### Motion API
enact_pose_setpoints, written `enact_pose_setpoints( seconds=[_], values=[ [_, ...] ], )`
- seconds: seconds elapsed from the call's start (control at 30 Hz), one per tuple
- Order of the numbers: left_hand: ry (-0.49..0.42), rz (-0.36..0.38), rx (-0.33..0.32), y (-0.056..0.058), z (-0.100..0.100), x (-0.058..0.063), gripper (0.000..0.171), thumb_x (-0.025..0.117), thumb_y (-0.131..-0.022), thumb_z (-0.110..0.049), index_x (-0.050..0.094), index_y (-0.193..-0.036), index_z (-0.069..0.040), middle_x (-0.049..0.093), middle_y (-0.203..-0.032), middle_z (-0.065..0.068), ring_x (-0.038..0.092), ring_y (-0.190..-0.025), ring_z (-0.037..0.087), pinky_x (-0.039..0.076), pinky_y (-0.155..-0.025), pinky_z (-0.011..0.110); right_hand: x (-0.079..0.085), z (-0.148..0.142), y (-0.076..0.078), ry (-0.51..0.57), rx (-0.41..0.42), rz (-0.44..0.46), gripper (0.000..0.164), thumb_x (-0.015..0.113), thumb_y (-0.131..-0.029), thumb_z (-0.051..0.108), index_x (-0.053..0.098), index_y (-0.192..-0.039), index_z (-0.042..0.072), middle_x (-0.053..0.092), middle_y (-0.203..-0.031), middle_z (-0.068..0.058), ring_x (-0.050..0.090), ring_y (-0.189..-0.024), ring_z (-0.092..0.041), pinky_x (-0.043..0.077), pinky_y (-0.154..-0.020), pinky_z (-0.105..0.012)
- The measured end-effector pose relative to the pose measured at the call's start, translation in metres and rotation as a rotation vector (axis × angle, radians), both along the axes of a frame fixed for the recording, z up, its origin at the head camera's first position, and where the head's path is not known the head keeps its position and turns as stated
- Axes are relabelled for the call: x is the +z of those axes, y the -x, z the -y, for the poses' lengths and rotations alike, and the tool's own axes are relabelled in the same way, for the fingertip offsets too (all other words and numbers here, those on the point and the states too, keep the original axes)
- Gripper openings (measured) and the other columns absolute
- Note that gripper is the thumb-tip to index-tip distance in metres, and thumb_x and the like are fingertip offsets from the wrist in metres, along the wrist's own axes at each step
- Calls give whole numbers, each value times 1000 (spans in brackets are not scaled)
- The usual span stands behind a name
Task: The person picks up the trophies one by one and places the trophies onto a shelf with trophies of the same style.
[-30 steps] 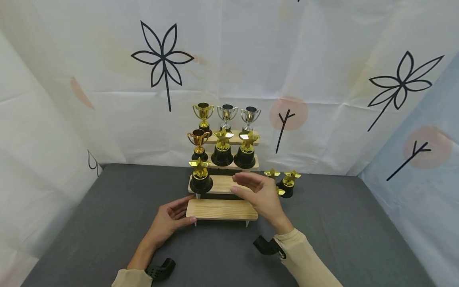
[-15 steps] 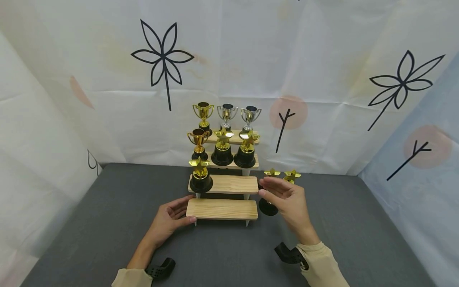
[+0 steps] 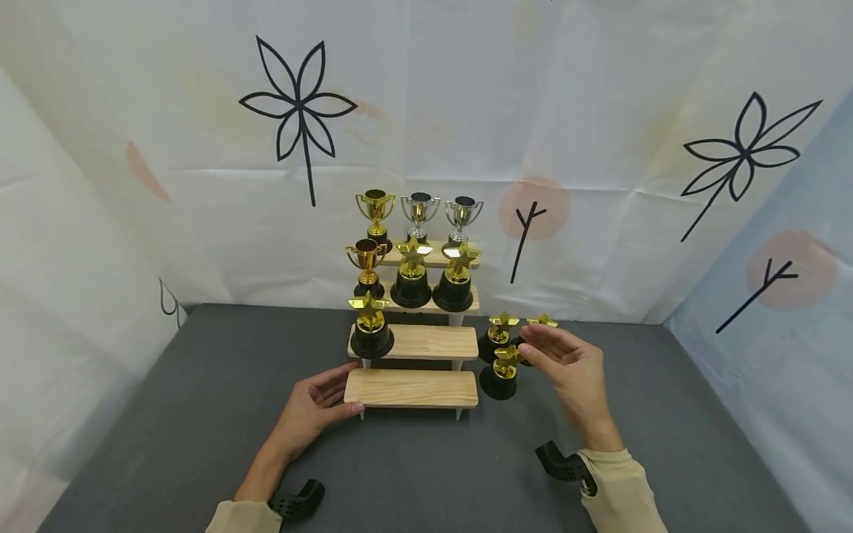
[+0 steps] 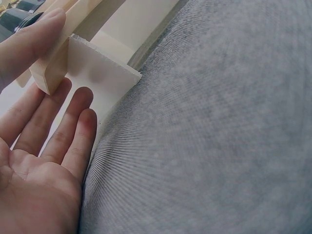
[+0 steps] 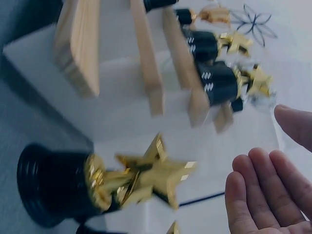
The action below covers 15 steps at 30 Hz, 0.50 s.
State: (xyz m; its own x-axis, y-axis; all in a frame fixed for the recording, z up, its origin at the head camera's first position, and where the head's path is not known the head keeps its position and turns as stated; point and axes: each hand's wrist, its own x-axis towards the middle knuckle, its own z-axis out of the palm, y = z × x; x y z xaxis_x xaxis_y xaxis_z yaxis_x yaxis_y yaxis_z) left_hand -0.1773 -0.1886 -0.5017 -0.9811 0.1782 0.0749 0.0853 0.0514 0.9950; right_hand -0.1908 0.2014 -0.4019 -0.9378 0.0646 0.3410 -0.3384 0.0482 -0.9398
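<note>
My left hand (image 3: 312, 413) holds the left end of the lowest step of a wooden tiered display stand (image 3: 412, 386). In the left wrist view the thumb (image 4: 46, 34) lies over the board and fingertips meet its end. My right hand (image 3: 571, 374), thumb apart from the fingers, is just right of a gold star trophy (image 3: 500, 376) on a black base, holding nothing. Two more star trophies, one at the back left (image 3: 496, 337) and one partly hidden behind the hand (image 3: 543, 320), stand beside the stand. In the right wrist view the nearest star trophy (image 5: 156, 173) is apart from the fingers.
On the third step stands a star trophy (image 3: 371, 329) at the left end. Above it are a bronze-coloured cup (image 3: 367, 259) and two star trophies. The top step bears a gold cup (image 3: 376, 209) and two silver cups. Patterned white cloth (image 3: 600, 244) hangs behind the grey table (image 3: 220, 385).
My right hand has moved rightward from in front of the stand to beside the star trophies, bringing the front one into view. The left hand has stayed on the stand.
</note>
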Motion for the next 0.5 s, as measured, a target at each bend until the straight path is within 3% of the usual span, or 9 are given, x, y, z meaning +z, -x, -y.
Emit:
enact_pose_setpoints(
  seconds=[0.1,0.33,0.5],
  values=[
    [-1,4,3,0,0,0,72,86,-81,-7,53,-145,0,53,-146,19,52,-133,33,47,-104,20,-4,-3,3,-21,-12,23,42,77,-87,-7,62,-124,-17,74,-113,-7,71,-105,-16,60,-90,-30],
    [-16,21,-3,0,0,2,73,86,-81,-7,52,-145,1,52,-147,19,52,-134,34,47,-105,22,-18,-7,10,-110,-30,92,43,79,-88,0,63,-126,-12,67,-123,-26,69,-105,-10,58,-90,-25],
    [-15,30,1,0,0,1,73,87,-81,-7,52,-145,0,52,-147,18,52,-134,34,47,-106,24,-29,-8,15,-131,-15,176,46,80,-89,6,63,-129,-9,66,-127,-26,69,-105,-7,59,-89,-24]
  ],
)
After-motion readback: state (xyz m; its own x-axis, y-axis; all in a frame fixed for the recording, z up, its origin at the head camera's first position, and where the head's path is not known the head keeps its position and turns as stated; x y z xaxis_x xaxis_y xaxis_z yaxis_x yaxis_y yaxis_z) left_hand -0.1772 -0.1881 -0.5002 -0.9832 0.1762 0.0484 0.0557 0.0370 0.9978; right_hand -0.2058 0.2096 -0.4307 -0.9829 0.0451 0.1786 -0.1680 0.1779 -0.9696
